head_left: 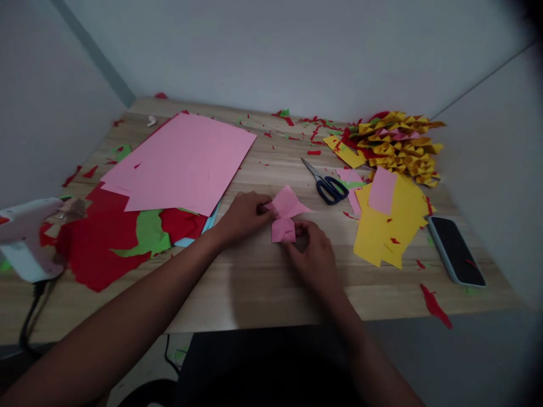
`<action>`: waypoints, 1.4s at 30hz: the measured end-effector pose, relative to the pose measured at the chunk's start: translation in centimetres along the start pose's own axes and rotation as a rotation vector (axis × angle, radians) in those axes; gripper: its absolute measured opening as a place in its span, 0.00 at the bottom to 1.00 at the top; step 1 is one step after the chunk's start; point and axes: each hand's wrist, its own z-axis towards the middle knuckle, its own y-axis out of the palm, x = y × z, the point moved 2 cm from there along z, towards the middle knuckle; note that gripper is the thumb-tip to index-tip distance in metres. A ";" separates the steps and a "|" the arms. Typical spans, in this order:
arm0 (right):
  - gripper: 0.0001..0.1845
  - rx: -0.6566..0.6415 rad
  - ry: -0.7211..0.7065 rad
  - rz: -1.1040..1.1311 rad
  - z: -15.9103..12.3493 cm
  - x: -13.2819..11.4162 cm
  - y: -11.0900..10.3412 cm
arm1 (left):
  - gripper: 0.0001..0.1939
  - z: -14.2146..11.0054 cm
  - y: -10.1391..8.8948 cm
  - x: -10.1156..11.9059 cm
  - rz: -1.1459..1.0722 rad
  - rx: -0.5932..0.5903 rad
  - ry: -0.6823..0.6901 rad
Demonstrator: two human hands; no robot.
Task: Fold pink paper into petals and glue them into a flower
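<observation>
A small piece of folded pink paper (288, 204) lies on the wooden table between my hands. Its upper part spreads into points, and its lower part is a small square. My left hand (246, 215) pinches the paper's left side near the middle. From the right, my right hand (314, 249) grips the lower square between thumb and fingers. Dark-handled scissors (331, 189) rest beyond my right hand, blades pointing up and left. Yellow paper sheets (377, 237) with a pink paper strip (383, 190) on top lie to the right.
Large pink sheets (190, 164) cover red paper (106, 243) and a green scrap (150, 234) on the left. A glue gun (31, 237) with a cord stands at the left edge. A folded yellow paper piece (403, 144) sits back right; a phone (456, 251) lies at right.
</observation>
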 end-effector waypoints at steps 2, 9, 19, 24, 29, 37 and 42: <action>0.16 -0.010 0.057 0.097 0.3 0.1 0.2 | 0.11 0.0 0.0 0.0 -0.049 -0.003 -0.018; 0.19 0.008 0.122 0.311 1.4 0.4 0.7 | 0.10 0.0 0.1 0.0 -0.067 0.001 0.000; 0.16 -0.037 0.155 0.238 1.9 0.3 0.4 | 0.13 -0.5 -0.9 1.0 0.075 0.251 0.123; 0.11 -0.031 0.113 0.143 1.7 -0.2 0.3 | 0.17 -1.6 -0.1 3.1 0.354 -0.096 0.293; 0.09 0.105 -0.045 -0.208 4.5 0.1 -2.5 | 0.19 -2.2 0.9 3.6 0.523 -0.121 0.253; 0.24 -0.057 -0.068 -0.627 14.8 4.1 -6.4 | 0.08 -2.3 0.5 4.1 0.564 -0.182 0.238; 0.22 -0.116 -0.083 -0.437 14.7 4.5 -7.7 | 0.09 -2.4 0.2 4.3 0.544 -0.197 0.099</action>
